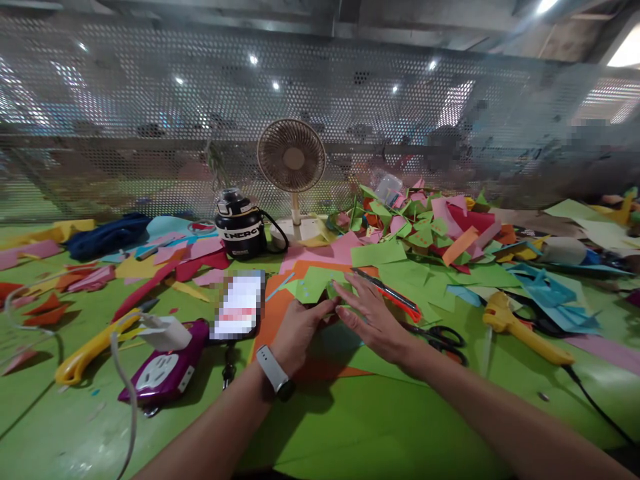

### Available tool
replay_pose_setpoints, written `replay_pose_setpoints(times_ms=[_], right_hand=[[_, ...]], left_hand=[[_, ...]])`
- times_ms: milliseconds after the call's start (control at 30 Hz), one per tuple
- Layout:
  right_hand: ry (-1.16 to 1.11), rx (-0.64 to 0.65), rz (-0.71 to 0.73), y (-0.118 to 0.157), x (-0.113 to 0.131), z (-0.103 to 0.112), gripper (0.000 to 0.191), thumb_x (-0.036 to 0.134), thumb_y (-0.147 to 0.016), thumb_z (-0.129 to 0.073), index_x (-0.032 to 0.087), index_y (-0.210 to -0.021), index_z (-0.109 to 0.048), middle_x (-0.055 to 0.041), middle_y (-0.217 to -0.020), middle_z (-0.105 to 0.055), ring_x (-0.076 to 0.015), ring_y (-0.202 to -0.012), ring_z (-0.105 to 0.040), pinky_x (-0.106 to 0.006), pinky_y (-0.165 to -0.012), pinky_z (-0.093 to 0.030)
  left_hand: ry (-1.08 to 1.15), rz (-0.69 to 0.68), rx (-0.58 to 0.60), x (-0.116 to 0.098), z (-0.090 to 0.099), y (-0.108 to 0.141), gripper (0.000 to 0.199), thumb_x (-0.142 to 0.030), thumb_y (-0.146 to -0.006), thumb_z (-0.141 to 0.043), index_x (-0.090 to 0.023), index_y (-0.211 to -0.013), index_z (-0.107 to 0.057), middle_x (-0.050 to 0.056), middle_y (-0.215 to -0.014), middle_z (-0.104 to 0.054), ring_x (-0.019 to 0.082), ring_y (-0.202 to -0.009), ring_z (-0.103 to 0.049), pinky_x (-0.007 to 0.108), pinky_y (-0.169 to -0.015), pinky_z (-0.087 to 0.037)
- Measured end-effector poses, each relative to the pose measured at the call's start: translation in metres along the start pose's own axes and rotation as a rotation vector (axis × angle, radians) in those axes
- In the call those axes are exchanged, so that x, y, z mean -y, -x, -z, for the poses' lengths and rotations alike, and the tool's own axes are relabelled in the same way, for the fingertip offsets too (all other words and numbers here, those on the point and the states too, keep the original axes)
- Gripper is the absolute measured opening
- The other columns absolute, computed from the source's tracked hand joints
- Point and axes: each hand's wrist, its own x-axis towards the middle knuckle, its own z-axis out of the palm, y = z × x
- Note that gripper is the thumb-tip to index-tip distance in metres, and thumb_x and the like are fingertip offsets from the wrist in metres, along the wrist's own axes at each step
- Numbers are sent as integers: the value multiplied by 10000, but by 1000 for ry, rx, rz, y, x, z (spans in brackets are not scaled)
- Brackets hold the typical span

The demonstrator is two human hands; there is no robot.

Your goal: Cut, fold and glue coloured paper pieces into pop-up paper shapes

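Note:
Above an orange sheet [273, 313] on the green table, my left hand [300, 330] pinches a piece of green paper [315, 283] between thumb and curled fingers; a light watch band is on this wrist. My right hand [373, 320] lies close beside it with its fingers stretched out, the fingertips at the right edge of the same paper. A red and black utility knife [395, 300] lies just behind my right hand. Black scissors [443, 338] are to its right, partly hidden by the hand and forearm.
A phone [239, 305], purple power strip [167, 367] and yellow-handled tool [97, 347] lie left. Behind stand a black bottle [240, 230] and a fan [293, 157]. A heap of coloured paper [430, 223] is at the back right, a yellow glue gun [525, 330] at the right.

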Motion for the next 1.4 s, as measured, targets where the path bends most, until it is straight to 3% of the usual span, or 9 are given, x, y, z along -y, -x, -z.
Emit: replay_pose_setpoints(times_ms=[233, 433, 700, 900, 1000, 1233, 1400], right_hand=[[63, -78, 51, 0, -4, -4, 557, 569, -903, -361, 312, -1396, -399, -51, -1515, -273, -262, -1403, -160, -505, -1126, -140], [-52, -153, 85, -1, -4, -3, 487, 487, -922, -397, 278, -1357, -462, -65, -1459, -380, -238, -1361, -275, -476, -1117, -207], [-378, -409, -9, -10, -10, 0, 389, 330, -851, -543, 207, -1218, -579, -78, -1095, -619, -205, -1058, -552, -382, -968, -406], [-448, -448, -49, -10, -10, 0, 383, 299, -813, -557, 182, -1176, -591, -44, -938, -608, -176, -891, -571, -348, -869, -449], [-396, -464, -21, -9, -6, 3, 373, 296, -810, -556, 191, -1166, -596, -40, -920, -610, -179, -867, -572, -358, -865, -449], [-308, -450, 40, -8, -1, 3, 358, 286, -817, -561, 204, -1162, -602, -39, -885, -624, -188, -873, -587, -368, -882, -450], [-409, -500, 11, -8, -2, 6, 370, 304, -836, -552, 195, -1189, -568, -55, -983, -617, -187, -965, -574, -352, -911, -436]], left_hand=[[-43, -18, -44, -1, -2, 1, 290, -255, -602, -777, -175, -875, -719, 61, -905, -725, 168, -743, -644, 252, -618, -492], [-32, -19, -54, -1, -1, 0, 277, -223, -589, -786, -173, -851, -712, 46, -851, -715, 141, -713, -627, 236, -632, -496], [-67, -17, 51, -1, -1, 3, 338, -250, -611, -803, -174, -920, -687, 52, -891, -701, 143, -700, -632, 271, -655, -527], [-97, -38, 39, 1, -1, 2, 249, -250, -617, -792, -166, -834, -705, 45, -819, -717, 150, -686, -641, 257, -653, -518], [-90, -78, 25, 1, 0, 2, 209, -289, -655, -772, -179, -820, -708, 42, -888, -727, 158, -736, -653, 263, -689, -518], [-160, -151, -4, 5, 3, -1, 242, -304, -697, -752, -211, -915, -703, 34, -1017, -718, 179, -897, -647, 275, -783, -495], [-221, -214, -5, 4, 5, -1, 261, -305, -712, -739, -178, -936, -692, 53, -999, -711, 175, -855, -634, 283, -784, -480]])
